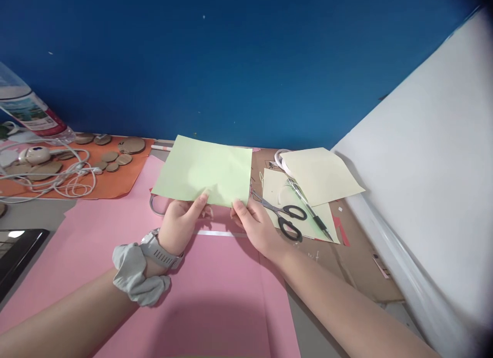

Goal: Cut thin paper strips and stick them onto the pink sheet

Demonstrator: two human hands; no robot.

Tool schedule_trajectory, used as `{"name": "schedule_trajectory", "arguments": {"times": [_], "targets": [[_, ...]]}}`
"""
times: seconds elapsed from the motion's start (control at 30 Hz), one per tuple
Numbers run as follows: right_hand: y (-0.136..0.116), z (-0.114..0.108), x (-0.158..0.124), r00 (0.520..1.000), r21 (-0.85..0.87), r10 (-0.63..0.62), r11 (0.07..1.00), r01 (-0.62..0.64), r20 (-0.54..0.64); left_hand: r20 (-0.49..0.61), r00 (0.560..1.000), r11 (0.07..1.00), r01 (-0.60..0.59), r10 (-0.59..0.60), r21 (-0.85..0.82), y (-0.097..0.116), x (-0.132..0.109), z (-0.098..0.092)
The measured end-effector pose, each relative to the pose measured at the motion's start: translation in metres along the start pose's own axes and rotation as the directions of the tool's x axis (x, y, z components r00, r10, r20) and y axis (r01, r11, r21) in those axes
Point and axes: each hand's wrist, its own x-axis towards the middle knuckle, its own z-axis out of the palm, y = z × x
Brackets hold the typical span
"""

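Note:
A light green sheet of paper [210, 165] is held up in front of me by its near edge. My left hand [184, 219] pinches that edge near the middle, thumb on top and fingers underneath. At the near right corner my right hand [254, 222] grips the same sheet the same way. Below both hands lies pink paper [215, 281] spread over the table. Black-handled scissors [287, 214] rest just right of my right hand, their blade tips partly hidden. A pen [310, 209] lies beside them on pale yellow paper [275, 186].
A curled yellowish sheet [321, 175] and a tape roll [283, 160] sit at the right on cardboard [358, 260]. Leftward are orange paper [129, 175] with cardboard discs [131, 145], tangled white earphones [57, 168], a bottle [33, 109] and a black device [19, 255]. A blue wall [246, 65] stands behind.

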Motion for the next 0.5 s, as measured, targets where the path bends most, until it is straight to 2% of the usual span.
{"name": "schedule_trajectory", "arguments": {"times": [0.13,0.2,0.37,0.5], "targets": [[-0.0021,-0.0012,-0.0001,0.996,0.104,0.059,0.992,-0.065,0.062,0.041,0.999,0.948,0.036,-0.024,-0.317,0.0001,0.0016,0.0017],[-0.0038,-0.0013,-0.0002,0.992,0.136,0.079,0.986,-0.092,0.098,0.041,0.999,0.918,0.046,-0.033,-0.395,0.0003,0.0023,0.0027],[-0.0065,0.0026,-0.0012,0.99,0.106,0.075,0.99,-0.088,0.122,0.047,0.998,0.941,-0.017,0.035,-0.339,-0.0051,0.0021,0.0043],[-0.0078,0.0051,-0.0017,0.994,0.098,0.064,0.993,-0.073,0.093,0.108,0.994,0.943,0.015,0.022,-0.332,-0.008,-0.0012,0.0068]]}}
